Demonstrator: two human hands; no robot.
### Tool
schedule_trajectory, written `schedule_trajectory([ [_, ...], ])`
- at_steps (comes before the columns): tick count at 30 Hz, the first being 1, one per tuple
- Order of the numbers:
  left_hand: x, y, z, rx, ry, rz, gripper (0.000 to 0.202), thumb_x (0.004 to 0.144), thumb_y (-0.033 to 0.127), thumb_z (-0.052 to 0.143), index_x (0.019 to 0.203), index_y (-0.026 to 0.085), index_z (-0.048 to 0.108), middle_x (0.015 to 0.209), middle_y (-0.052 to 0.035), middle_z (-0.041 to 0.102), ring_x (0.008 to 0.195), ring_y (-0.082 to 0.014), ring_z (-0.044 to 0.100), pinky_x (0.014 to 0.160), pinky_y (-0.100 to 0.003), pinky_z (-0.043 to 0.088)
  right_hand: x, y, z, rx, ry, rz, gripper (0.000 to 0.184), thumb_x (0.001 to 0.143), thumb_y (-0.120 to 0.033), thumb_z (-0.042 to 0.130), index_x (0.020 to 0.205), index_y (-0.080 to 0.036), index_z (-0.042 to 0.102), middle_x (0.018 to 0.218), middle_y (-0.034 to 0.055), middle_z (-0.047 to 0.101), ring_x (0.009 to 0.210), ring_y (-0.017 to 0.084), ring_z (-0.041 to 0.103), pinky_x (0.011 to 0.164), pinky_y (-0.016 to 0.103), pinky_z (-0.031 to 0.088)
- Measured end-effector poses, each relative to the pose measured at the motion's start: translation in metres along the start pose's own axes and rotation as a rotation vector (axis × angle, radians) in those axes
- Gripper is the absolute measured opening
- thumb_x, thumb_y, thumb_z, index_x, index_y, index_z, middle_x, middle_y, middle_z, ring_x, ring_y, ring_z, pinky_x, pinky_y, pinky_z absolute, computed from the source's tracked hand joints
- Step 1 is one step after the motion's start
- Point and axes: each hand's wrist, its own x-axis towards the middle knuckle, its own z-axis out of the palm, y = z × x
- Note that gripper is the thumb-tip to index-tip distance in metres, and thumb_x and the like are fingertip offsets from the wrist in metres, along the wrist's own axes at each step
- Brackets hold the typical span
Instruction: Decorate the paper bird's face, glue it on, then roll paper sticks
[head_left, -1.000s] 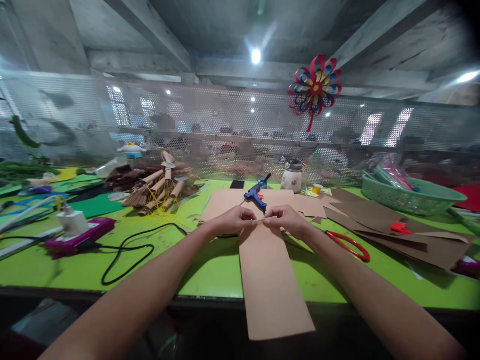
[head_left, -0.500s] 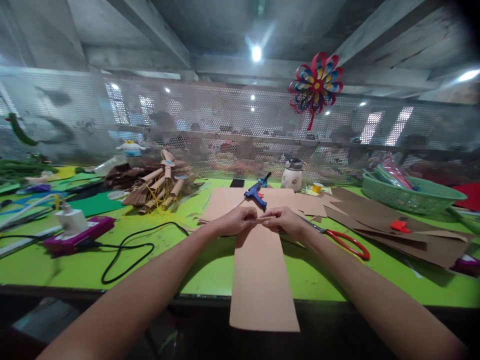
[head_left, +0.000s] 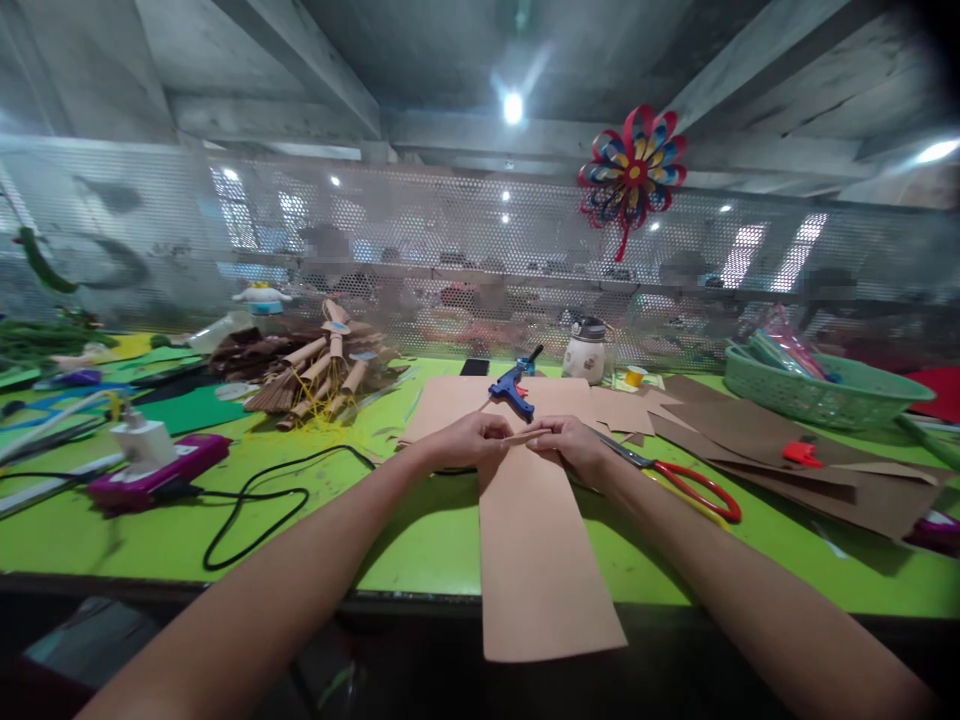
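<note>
A long strip of light brown paper point(head_left: 541, 560) lies on the green table point(head_left: 420, 540) and hangs over its near edge. My left hand point(head_left: 469, 440) and my right hand point(head_left: 571, 445) meet at the strip's far end, both closed, pinching its narrow folded edge between fingers and thumbs. Just beyond my hands a blue glue gun point(head_left: 512, 388) rests on a larger brown sheet point(head_left: 450, 400). Red-handled scissors point(head_left: 686, 482) lie beside my right wrist.
A pile of rolled brown paper pieces point(head_left: 322, 375) sits at the back left. A black cable point(head_left: 262, 505) runs to a magenta power strip point(head_left: 154, 470). At the right are dark brown sheets point(head_left: 757, 440) and a green basket point(head_left: 821, 390). A perforated screen point(head_left: 450, 260) stands behind.
The strip's near end swung slightly left, then back right. Both hands stayed pinched at its far end and barely shifted.
</note>
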Motion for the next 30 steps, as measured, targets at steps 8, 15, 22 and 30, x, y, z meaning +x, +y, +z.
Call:
schedule_trajectory([
  [8,0.001,0.006,0.004,0.102,0.072,0.007,0.019,0.079,0.028,0.044,0.083,0.013,0.056,0.070,0.0003,0.051,0.066,-0.0115,0.044,0.058,-0.020,0.033,0.001,0.000,0.009,0.074,0.114,-0.002,0.024,0.052,-0.018,0.072,0.074,-0.013,0.062,0.058,-0.0013,0.058,0.053,0.009,0.049,0.054,0.023,0.036],
  [15,0.000,0.009,0.008,0.174,0.134,0.021,0.011,0.073,0.016,0.043,0.078,0.015,0.052,0.067,0.0007,0.052,0.060,-0.0107,0.044,0.054,-0.020,0.031,0.006,0.004,0.010,0.193,0.141,-0.005,0.020,0.050,-0.016,0.070,0.068,-0.014,0.062,0.056,-0.0026,0.057,0.052,0.007,0.048,0.055,0.022,0.035],
  [22,0.001,0.004,0.000,-0.053,-0.002,-0.066,0.026,0.077,0.037,0.047,0.078,0.013,0.056,0.068,0.0006,0.049,0.061,-0.0106,0.042,0.055,-0.021,0.031,0.002,0.001,0.012,0.061,0.038,-0.062,0.018,0.056,-0.017,0.067,0.074,-0.013,0.063,0.053,-0.0041,0.052,0.048,0.006,0.042,0.049,0.021,0.029],
  [30,-0.006,0.010,-0.010,-0.260,-0.131,-0.155,0.040,0.078,0.049,0.045,0.077,0.012,0.059,0.066,0.0012,0.046,0.062,-0.0099,0.035,0.056,-0.021,0.028,-0.003,-0.001,0.019,-0.088,0.034,-0.130,0.015,0.062,-0.019,0.063,0.076,-0.013,0.062,0.053,-0.0042,0.051,0.046,0.006,0.040,0.046,0.020,0.029],
])
